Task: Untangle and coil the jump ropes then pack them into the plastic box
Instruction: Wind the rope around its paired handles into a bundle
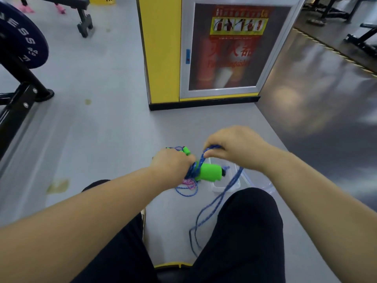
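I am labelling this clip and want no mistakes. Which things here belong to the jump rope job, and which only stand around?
Belonging to the job:
blue rope, pinched by right hand
green handle, gripped by left hand
pink rope
plastic box

Only standing around:
weight plate
fire extinguisher cabinet
bench

The plastic box (pixel 223 187) lies right of rope pile (pixel 189 183), cabinet (pixel 222 50) behind
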{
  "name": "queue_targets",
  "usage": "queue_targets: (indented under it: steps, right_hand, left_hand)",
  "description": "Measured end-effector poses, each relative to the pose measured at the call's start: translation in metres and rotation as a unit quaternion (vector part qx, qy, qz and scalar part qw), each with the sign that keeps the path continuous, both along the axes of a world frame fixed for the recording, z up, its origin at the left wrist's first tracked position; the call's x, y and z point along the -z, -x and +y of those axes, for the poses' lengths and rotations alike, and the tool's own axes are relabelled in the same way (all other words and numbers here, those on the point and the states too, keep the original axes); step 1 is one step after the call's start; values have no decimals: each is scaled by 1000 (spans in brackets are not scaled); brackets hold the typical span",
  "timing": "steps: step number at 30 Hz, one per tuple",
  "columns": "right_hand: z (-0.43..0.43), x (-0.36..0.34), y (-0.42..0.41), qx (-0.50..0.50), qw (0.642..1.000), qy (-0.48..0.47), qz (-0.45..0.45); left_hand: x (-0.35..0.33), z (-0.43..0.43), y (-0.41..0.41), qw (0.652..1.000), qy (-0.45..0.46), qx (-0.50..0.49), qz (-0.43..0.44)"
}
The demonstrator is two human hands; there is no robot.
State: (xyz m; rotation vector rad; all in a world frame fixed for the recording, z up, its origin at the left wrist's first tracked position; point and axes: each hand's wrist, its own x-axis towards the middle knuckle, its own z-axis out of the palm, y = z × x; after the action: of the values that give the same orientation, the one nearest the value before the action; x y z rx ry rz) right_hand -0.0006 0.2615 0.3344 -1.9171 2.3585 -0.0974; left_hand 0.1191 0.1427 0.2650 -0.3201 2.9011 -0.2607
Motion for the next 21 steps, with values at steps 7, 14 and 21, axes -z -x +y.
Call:
queue_targets:
  steps: [7, 14, 21]
  right_hand:
    - [12, 26, 29, 144, 908, 36, -391]
    - [18, 86, -8, 236, 836, 45, -493]
    - [18, 98, -12, 228, 805, 55, -545]
  left_hand:
    - [-28, 3, -8, 985, -146, 21, 88]
    - [-31, -9, -14, 897, -394, -86, 181]
    - [-65, -33, -9, 818, -500, -187, 215]
